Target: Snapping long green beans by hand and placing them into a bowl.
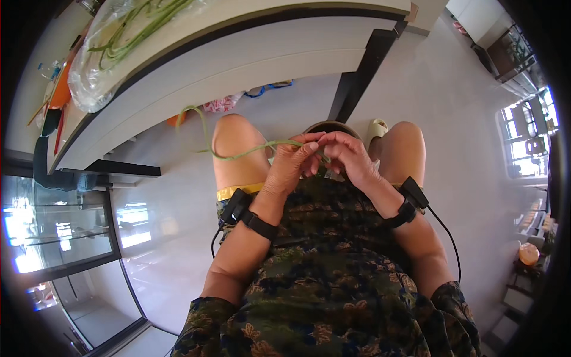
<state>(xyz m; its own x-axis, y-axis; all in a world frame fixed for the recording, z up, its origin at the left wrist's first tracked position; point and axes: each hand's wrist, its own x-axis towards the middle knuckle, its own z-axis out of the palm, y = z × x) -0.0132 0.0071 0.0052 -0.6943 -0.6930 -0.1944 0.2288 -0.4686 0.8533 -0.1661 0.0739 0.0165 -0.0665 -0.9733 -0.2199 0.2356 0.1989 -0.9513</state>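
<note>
My left hand [292,163] pinches a long green yardlong bean [232,156] close to one end. The rest of the bean trails off to the left, curling over my left knee. Against the left fingertips, my right hand [350,154] closes its thumb and fingers on the bean's end, and the fingers partly hide that spot. Both hands are above my lap, in front of a round brown container [332,126] between my knees, whose inside is mostly hidden. More yardlong beans [138,33] lie on a clear plastic bag [87,91] on the table.
The white, dark-edged table [267,38] spans the front, with its black leg [357,76] beyond the container. Under it lie a red-and-white bag [223,103] and an orange object [177,118]. A pale slipper [378,128] is by my right leg. A glass-fronted cabinet [71,227] stands left.
</note>
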